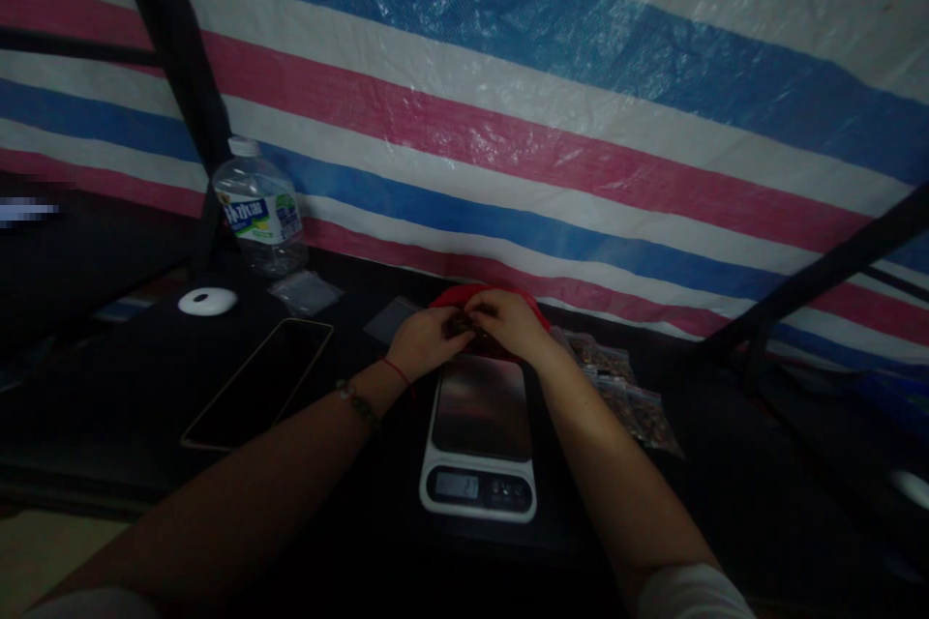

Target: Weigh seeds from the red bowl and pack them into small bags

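Observation:
Both of my hands meet just beyond the far edge of a small white kitchen scale [479,435] on the dark table. My left hand [421,340] and my right hand [512,324] are closed in a pinch on a small dark bag of brownish bits [464,327] held between them. Behind the hands lies a red container or bag [464,295], mostly hidden by them. The scale's dark platform is bare and its display is lit.
A phone [261,382] lies face up left of the scale. A white round object [207,301], a water bottle [259,213] and two clear empty bags [305,290] sit at the back left. Filled small bags [628,392] lie right of the scale. A striped tarp [552,87] hangs behind.

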A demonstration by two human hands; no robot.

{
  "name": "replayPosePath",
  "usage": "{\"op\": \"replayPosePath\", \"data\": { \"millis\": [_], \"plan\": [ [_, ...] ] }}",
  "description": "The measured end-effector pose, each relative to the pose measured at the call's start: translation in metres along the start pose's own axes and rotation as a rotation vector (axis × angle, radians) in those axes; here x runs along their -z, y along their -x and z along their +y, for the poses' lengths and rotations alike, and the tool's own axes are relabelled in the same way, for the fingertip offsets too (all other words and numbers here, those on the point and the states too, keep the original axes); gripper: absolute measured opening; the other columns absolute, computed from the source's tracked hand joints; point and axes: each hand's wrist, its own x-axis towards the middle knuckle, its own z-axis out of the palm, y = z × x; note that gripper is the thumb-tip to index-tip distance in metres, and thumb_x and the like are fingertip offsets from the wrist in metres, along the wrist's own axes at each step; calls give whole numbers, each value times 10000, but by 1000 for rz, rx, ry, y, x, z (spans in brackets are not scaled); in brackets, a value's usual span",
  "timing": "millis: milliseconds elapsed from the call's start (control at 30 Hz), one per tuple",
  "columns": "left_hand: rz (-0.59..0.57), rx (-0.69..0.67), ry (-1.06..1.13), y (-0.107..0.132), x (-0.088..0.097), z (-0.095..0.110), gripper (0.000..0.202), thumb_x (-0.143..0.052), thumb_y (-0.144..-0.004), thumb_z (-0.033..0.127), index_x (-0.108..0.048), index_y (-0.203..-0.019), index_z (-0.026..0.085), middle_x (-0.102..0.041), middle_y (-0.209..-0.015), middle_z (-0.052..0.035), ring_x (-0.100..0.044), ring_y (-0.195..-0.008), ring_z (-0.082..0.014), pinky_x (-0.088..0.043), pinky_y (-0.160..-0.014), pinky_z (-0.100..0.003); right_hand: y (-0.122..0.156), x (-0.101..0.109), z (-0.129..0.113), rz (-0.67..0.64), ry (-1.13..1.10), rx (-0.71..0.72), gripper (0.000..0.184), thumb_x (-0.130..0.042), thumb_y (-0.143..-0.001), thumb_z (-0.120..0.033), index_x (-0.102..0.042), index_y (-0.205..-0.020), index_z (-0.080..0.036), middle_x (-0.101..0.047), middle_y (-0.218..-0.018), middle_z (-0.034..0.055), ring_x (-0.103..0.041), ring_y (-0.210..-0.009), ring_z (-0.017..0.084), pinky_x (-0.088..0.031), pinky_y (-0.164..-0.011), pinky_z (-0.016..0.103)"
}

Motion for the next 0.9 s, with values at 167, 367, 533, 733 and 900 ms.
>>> {"op": "replayPosePath", "data": {
  "millis": [167, 367, 533, 733, 900],
  "plan": [
    [34, 10, 24, -1, -3, -3, 368, -577, -797, 453, -645, -1073, 220, -706, -981, -57, -655, -891, -215, -495, -771, -302, -1, 6, 4, 193, 40, -26, 302, -452, -770, -39, -693, -886, -177, -698, -935, 38, -616, -891, 158, -453, -847, 286],
    [-91, -180, 22, 4, 15, 6, 359, -590, -783, 400, -639, -1099, 235, -699, -1035, -46, -651, -924, -213, -487, -796, -300, -2, 13, 18, 231, 105, -119, 301, -454, -784, -57, -693, -926, -171, -704, -974, 54, -624, -941, 176, -450, -906, 313],
    [-337, -369, 14, 10, 29, 20, 334, -606, -776, 464, -672, -1053, 290, -710, -1009, -17, -641, -961, -213, -461, -856, -306, -1, 14, 19, 209, 137, -140, 280, -470, -803, -81, -697, -939, -172, -708, -982, 57, -631, -932, 179, -459, -887, 309],
    [-340, -435, 45, 11, 25, 17, 601, -676, -700, 532, -583, -1230, 264, -667, -1154, -60, -615, -1058, -242, -449, -926, -341, -1, 20, 8, 224, 155, -112, 242, -495, -812, -109, -702, -925, -162, -711, -953, 65, -636, -900, 188, -467, -860, 322],
    [-156, -316, 142, 7, 28, 10, 480, -574, -809, 450, -570, -1230, 220, -672, -1106, -75, -634, -985, -222, -495, -857, -326, 32, 50, -68, 132, 73, 283, 313, -423, -866, -118, -680, -1007, -228, -682, -964, 20, -619, -914, 158, -476, -853, 308]
  ]
}}
